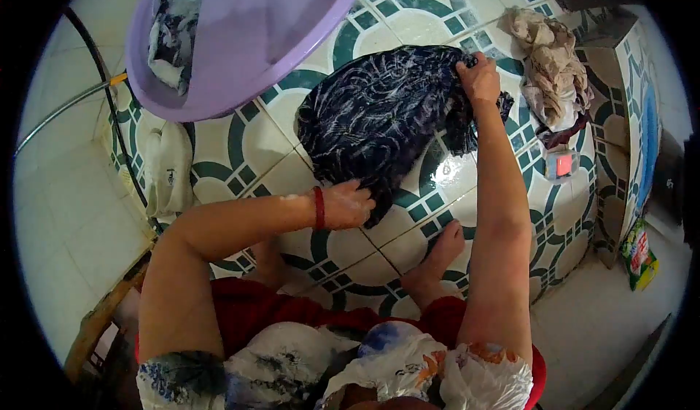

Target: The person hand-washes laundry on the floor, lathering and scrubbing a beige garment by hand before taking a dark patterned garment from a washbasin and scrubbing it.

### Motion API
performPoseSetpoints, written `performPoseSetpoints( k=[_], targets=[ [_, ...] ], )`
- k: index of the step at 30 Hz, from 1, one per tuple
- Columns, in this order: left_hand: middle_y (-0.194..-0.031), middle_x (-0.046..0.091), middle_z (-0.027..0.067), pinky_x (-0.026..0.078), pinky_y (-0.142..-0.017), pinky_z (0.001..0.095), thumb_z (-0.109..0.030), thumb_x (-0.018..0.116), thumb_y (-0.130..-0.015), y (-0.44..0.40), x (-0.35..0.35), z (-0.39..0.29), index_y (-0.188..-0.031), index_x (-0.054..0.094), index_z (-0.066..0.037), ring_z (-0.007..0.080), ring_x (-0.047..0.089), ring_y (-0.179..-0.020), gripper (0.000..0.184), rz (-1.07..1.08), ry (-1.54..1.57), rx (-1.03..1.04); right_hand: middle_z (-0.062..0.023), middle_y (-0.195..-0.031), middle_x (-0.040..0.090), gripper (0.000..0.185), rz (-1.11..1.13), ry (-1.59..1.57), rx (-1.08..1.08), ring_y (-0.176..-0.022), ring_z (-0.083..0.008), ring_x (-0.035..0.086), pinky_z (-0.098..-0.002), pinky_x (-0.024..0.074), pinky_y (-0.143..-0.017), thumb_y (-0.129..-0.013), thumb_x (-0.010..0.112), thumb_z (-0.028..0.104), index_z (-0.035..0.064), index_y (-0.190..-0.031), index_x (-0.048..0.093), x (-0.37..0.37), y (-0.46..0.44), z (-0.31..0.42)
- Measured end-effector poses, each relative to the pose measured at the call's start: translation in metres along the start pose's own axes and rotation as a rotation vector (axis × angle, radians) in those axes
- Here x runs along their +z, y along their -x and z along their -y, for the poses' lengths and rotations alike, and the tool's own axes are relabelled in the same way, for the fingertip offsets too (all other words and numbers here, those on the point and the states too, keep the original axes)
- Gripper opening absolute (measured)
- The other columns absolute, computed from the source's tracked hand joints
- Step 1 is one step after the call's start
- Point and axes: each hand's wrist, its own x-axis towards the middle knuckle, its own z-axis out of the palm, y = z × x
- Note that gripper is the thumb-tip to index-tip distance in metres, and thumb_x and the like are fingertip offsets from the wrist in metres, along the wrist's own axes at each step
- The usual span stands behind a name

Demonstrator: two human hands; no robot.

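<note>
A dark navy cloth garment (379, 111) with a pale swirling pattern lies spread on the patterned tile floor, with whitish streaks on it. At its upper right end, my right hand (481, 80) is closed on a bunched part of the fabric. My left hand (348, 204), with a red band at the wrist, pinches the near lower edge; its fingertips are partly hidden. A loose dark fold hangs below my right hand, beside a wet, shiny patch of tile.
A purple tub (240, 67) holding a dark and white cloth (175, 31) stands at upper left, near a hose (65, 113). A white container (168, 169) is below it. Beige crumpled clothes (550, 67) and a small box with a pink bar (563, 165) lie right.
</note>
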Motion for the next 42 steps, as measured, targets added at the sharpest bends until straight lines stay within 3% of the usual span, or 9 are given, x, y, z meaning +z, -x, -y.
performPoseSetpoints(
  k=[6, 10, 12, 23, 26, 32, 34, 38, 42],
  targets=[
    [-0.131, 0.04, 0.011, 0.024, -0.101, 0.0449, -0.043, 0.06, -0.073, -0.009, -0.004, 0.042, -0.119, 0.052, -0.015, 0.0265, 0.034, -0.124, 0.054, 0.048, 0.018, -0.219, -0.0157, -0.105, 0.053, 0.035, -0.058, -0.098, -0.195, -0.091, -0.0351, 0.055, -0.0421, 0.0466, -0.077, -0.073, 0.062, 0.024, 0.0135, -0.107, 0.057, 0.005, 0.005, -0.001],
    [-0.137, 0.033, 0.0097, 0.016, -0.104, 0.0507, -0.047, 0.059, -0.074, -0.004, 0.022, 0.05, -0.128, 0.043, -0.018, 0.0263, 0.024, -0.13, 0.063, 0.049, 0.095, -0.186, -0.0095, -0.089, 0.057, 0.018, -0.106, -0.151, -0.84, -0.081, -0.0264, 0.056, -0.0391, 0.0475, -0.069, -0.066, 0.059, 0.014, 0.012, -0.083, 0.062, 0.009, 0.12, 0.077],
    [-0.14, 0.029, 0.0068, 0.014, -0.102, 0.0578, -0.05, 0.057, -0.075, -0.001, 0.055, 0.04, -0.128, 0.042, -0.019, 0.0251, 0.022, -0.131, 0.063, 0.14, 0.318, -0.181, -0.008, -0.111, 0.055, 0.024, 0.566, 0.132, -1.051, -0.095, -0.0272, 0.054, -0.0321, 0.0453, -0.081, -0.079, 0.05, 0.028, 0.0175, -0.097, 0.061, 0.009, 0.167, 0.109],
    [-0.144, 0.019, 0.0022, 0.006, -0.099, 0.0651, -0.051, 0.053, -0.077, -0.014, 0.069, 0.033, -0.135, 0.031, -0.024, 0.0231, 0.013, -0.134, 0.067, -0.179, 0.521, -0.237, -0.0075, -0.07, 0.054, 0.012, -0.001, 0.177, -0.815, -0.057, -0.0221, 0.054, -0.0342, 0.0438, -0.042, -0.075, 0.051, 0.021, 0.0101, -0.075, 0.056, 0.042, 0.112, 0.092],
    [-0.143, 0.022, 0.0032, 0.006, -0.099, 0.0651, -0.051, 0.052, -0.077, -0.021, 0.03, 0.032, -0.134, 0.032, -0.024, 0.0223, 0.015, -0.133, 0.067, 0.161, 0.135, -0.266, -0.0098, -0.074, 0.052, 0.013, -0.264, 0.047, -0.565, -0.055, -0.024, 0.054, -0.0368, 0.0442, -0.041, -0.077, 0.052, 0.019, 0.0086, -0.083, 0.054, 0.04, 0.023, 0.083],
    [-0.143, 0.024, 0.0031, 0.006, -0.1, 0.0632, -0.055, 0.05, -0.078, -0.013, 0.097, 0.032, -0.136, 0.029, -0.023, 0.0203, 0.016, -0.133, 0.069, -0.07, 0.719, -0.313, -0.0057, -0.077, 0.057, 0.006, -0.009, 0.134, -1.087, -0.063, -0.0205, 0.056, -0.0342, 0.0488, -0.053, -0.074, 0.052, 0.014, 0.0103, -0.078, 0.056, 0.041, 0.105, 0.113],
    [-0.143, 0.022, 0.0023, 0.007, -0.1, 0.0631, -0.058, 0.047, -0.078, -0.028, 0.023, 0.026, -0.136, 0.028, -0.024, 0.0207, 0.015, -0.133, 0.071, 0.268, 0.063, -0.283, -0.0079, -0.082, 0.059, 0.009, 0.339, 0.445, -1.109, -0.069, -0.0223, 0.058, -0.0364, 0.0497, -0.06, -0.07, 0.054, 0.009, 0.009, -0.079, 0.056, 0.034, 0.116, 0.12],
    [-0.144, 0.021, 0.0016, 0.011, -0.099, 0.0643, -0.058, 0.046, -0.078, -0.026, 0.025, 0.025, -0.135, 0.03, -0.024, 0.0233, 0.015, -0.133, 0.069, 0.217, 0.04, -0.275, -0.0087, -0.076, 0.052, 0.004, -0.077, 0.197, -0.623, -0.064, -0.0235, 0.056, -0.0354, 0.049, -0.047, -0.074, 0.051, 0.011, 0.0094, -0.077, 0.052, 0.038, 0.025, 0.098],
    [-0.144, 0.021, 0.0024, 0.009, -0.099, 0.0647, -0.054, 0.049, -0.078, -0.024, 0.045, 0.028, -0.134, 0.033, -0.023, 0.0231, 0.015, -0.133, 0.066, 0.181, 0.13, -0.281, -0.0084, -0.072, 0.055, 0.007, 0.115, 0.086, -1.226, -0.06, -0.0204, 0.054, -0.0317, 0.0458, -0.048, -0.071, 0.053, 0.016, 0.0093, -0.069, 0.056, 0.059, 0.163, 0.103]
  ],
)
